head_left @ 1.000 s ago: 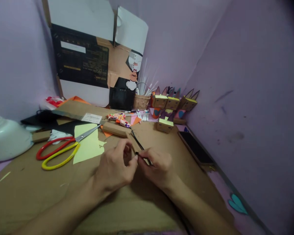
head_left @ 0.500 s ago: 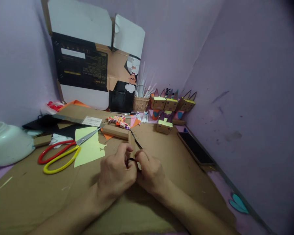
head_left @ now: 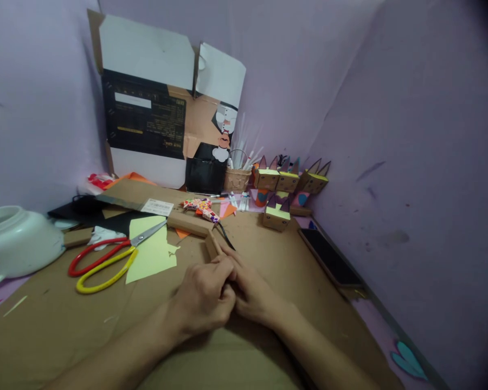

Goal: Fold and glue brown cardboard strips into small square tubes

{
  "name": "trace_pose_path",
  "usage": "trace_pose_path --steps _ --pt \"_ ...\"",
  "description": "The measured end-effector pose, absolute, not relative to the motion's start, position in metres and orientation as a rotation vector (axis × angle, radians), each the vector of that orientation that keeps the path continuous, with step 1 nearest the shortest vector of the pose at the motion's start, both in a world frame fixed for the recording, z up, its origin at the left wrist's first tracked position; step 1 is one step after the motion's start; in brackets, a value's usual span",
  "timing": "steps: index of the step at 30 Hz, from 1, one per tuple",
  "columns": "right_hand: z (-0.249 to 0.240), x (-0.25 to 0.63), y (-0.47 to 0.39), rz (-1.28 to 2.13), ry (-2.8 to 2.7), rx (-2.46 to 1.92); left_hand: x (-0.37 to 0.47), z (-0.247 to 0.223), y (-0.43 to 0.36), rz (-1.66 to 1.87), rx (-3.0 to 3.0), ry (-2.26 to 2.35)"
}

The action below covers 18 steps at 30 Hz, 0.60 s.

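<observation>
A folded cardboard strip (head_left: 188, 223) bends near its middle and runs down between my hands. My left hand (head_left: 205, 297) is closed like a fist over the strip's near end, thumb and forefinger pressed together. On the right side, my right hand (head_left: 254, 290) wraps the same end, its fingers lying along the strip; the two hands touch. The gripped end is hidden by the fingers. Just beyond lies a black cord (head_left: 226, 237), leading to a colourful patterned glue gun (head_left: 203, 208). Red-and-yellow-handled scissors (head_left: 134, 249) lie left of my hands, partly over pale yellow paper (head_left: 154, 265).
A white ceramic bowl (head_left: 22, 241) stands at the left. Several cardboard animal-eared boxes (head_left: 276, 216) and a basket of pens (head_left: 238, 180) are at the back. A phone (head_left: 329, 259) lies by the right wall. An opened carton (head_left: 144, 122) leans behind.
My left hand has closed over the near end, and my right fingers have stretched forward along the strip. A thin dark piece seen between the fingers is now hidden. The view has shifted slightly.
</observation>
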State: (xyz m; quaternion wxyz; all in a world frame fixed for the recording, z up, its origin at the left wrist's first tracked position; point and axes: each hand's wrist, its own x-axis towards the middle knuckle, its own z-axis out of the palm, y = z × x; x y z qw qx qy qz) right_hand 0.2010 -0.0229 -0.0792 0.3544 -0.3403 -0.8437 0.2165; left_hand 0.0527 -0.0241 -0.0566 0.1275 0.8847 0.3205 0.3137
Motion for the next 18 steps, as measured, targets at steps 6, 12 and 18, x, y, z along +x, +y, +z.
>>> trace_pose_path --steps 6,12,18 --pt "-0.079 0.206 -0.024 0.717 -1.608 -0.906 0.037 -0.047 -0.012 1.487 2.015 1.196" --pt "-0.069 0.207 -0.037 1.171 -1.453 -0.886 0.026 -0.043 0.022 1.430 1.282 0.977" --pt "-0.070 0.207 -0.037 1.138 -1.308 -1.046 0.034 -0.039 0.007 1.148 0.995 0.768"
